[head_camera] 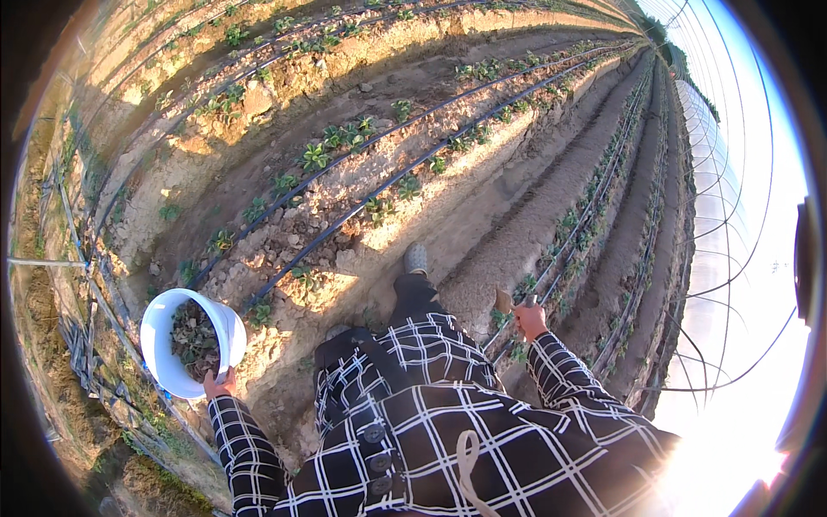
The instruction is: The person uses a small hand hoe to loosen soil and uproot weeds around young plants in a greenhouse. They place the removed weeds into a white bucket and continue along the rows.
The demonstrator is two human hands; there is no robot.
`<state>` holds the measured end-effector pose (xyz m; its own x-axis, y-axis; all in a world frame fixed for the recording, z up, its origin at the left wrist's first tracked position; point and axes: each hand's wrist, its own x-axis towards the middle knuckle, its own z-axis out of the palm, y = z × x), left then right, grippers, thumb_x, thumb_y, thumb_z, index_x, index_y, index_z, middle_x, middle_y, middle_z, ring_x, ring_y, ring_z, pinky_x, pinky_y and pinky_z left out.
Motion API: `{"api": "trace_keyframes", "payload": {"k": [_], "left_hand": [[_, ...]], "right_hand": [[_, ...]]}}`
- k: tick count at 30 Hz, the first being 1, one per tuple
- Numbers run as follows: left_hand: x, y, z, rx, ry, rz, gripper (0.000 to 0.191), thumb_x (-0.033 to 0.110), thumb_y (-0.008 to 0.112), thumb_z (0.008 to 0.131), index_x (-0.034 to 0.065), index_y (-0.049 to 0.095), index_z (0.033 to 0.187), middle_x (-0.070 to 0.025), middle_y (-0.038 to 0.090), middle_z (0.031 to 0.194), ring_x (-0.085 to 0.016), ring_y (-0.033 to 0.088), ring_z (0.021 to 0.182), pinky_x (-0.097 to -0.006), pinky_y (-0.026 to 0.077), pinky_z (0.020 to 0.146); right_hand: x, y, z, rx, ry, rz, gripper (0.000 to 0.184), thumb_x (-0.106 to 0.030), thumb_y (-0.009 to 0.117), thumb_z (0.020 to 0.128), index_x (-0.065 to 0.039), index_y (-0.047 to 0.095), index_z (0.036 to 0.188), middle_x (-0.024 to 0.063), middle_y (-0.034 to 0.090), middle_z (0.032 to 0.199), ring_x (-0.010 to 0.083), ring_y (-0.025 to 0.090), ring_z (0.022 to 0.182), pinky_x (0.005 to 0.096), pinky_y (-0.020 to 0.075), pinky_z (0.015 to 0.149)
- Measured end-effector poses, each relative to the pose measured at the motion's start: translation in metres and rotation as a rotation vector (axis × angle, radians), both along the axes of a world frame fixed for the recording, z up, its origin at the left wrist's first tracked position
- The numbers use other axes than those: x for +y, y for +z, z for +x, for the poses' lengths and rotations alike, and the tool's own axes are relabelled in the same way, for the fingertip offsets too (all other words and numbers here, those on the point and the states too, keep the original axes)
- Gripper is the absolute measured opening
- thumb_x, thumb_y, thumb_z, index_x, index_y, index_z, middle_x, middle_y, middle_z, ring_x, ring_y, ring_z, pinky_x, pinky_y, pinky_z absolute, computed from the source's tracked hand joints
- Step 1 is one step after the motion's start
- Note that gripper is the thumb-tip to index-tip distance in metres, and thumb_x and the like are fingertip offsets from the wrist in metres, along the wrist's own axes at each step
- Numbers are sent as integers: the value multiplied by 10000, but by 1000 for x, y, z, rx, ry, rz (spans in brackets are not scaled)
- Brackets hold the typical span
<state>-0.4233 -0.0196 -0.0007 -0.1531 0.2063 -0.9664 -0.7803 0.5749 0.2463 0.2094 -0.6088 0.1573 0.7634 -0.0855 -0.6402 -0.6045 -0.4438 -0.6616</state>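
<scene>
My left hand (220, 382) grips the rim of a white plastic bucket (234, 329), which is tilted so that its mouth faces me. Inside lie dry brown and green leaves (194, 339), heaped against one side. On the other side of my body, my right hand (530, 320) is closed around the handle of a small hand tool with a flat, soil-coloured blade (503, 302); its exact kind cannot be told. Low leafy plants (526, 284) grow just beside that hand, along a drip irrigation line.
Raised soil beds bear leafy plants (315, 157) and dark drip hoses (387, 183). A furrow (475, 213) runs between beds, my shoe (415, 257) in it. Bare metal hoops (727, 278) arch at the right. A pale pole (48, 262) and torn plastic strips (90, 362) lie left.
</scene>
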Motion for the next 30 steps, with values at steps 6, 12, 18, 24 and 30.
{"api": "trace_keyframes", "payload": {"k": [6, 12, 18, 24, 30], "left_hand": [[-8, 5, -8, 155, -382, 218, 265, 74, 615, 905, -137, 608, 1064, -221, 652, 1098, -291, 654, 965, -438, 573, 891], [-98, 76, -18, 392, -635, 619, 302, -189, 494, 712, -190, 570, 1005, -226, 622, 1028, -312, 683, 977, -408, 598, 922], [-220, 150, -10, 417, -834, 744, 293, -165, 540, 740, -165, 584, 1029, -169, 658, 989, -277, 680, 954, -415, 562, 991], [-323, 217, 27, 544, -924, 292, 343, -162, 539, 658, -209, 600, 993, -189, 662, 986, -270, 688, 936, -337, 558, 900], [-438, 225, 62, 1051, -1159, -56, 214, 127, 780, 807, -56, 745, 911, -99, 708, 706, -145, 671, 680, -308, 536, 665]], "right_hand": [[-32, 13, -17, -28, -23, -193, 103, -80, 647, 864, -85, 566, 802, 45, 535, 584, 186, 495, 408, 338, 366, 364], [-70, -18, -10, 5, 65, -255, 125, -181, 664, 874, -71, 633, 822, 77, 613, 669, 226, 587, 561, 392, 446, 499], [-22, -67, 24, -66, 1136, -662, 303, -337, 671, 850, -44, 728, 900, 130, 724, 807, 321, 716, 818, 456, 552, 733], [95, -87, 60, 111, 1064, -474, 212, -226, 669, 791, -35, 715, 871, 112, 701, 688, 301, 703, 636, 399, 546, 600], [159, -65, 103, 343, 842, -129, 86, -1, 645, 802, -68, 606, 837, 29, 561, 603, 138, 519, 458, 287, 384, 407]]}}
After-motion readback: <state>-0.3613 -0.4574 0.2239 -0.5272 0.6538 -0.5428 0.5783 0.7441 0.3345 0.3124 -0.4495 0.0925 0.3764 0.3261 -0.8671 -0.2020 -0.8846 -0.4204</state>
